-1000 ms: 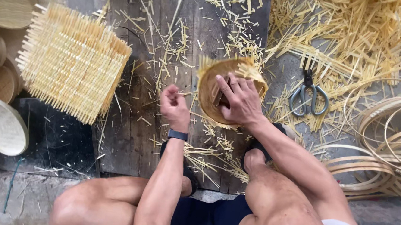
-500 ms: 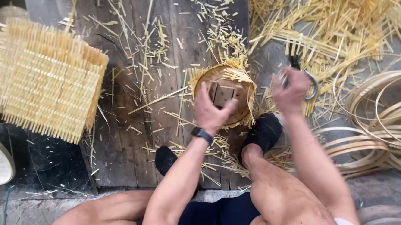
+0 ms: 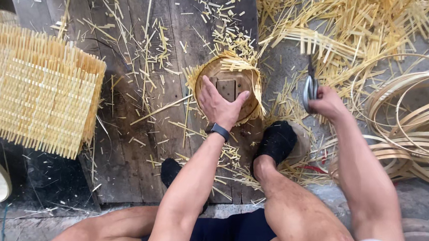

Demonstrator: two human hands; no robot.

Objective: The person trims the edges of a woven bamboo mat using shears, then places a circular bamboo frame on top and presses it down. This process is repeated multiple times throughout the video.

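Round basket (image 3: pixel 229 74) on wooden board (image 3: pixel 123 144), woven mat (image 3: pixel 37 90) to its left, bamboo hoops (image 3: pixel 413 122) far right

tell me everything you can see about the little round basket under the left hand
The round basket is small and shallow, woven from pale yellow bamboo strips, and looks unfinished: loose strip ends stick out untrimmed around its rim. It sits open side up on the dark wooden planks, amid bamboo offcuts. A squarish brown block lies inside. The left hand presses into it, fingers spread over the inside. The right hand, apart from it, holds scissors.
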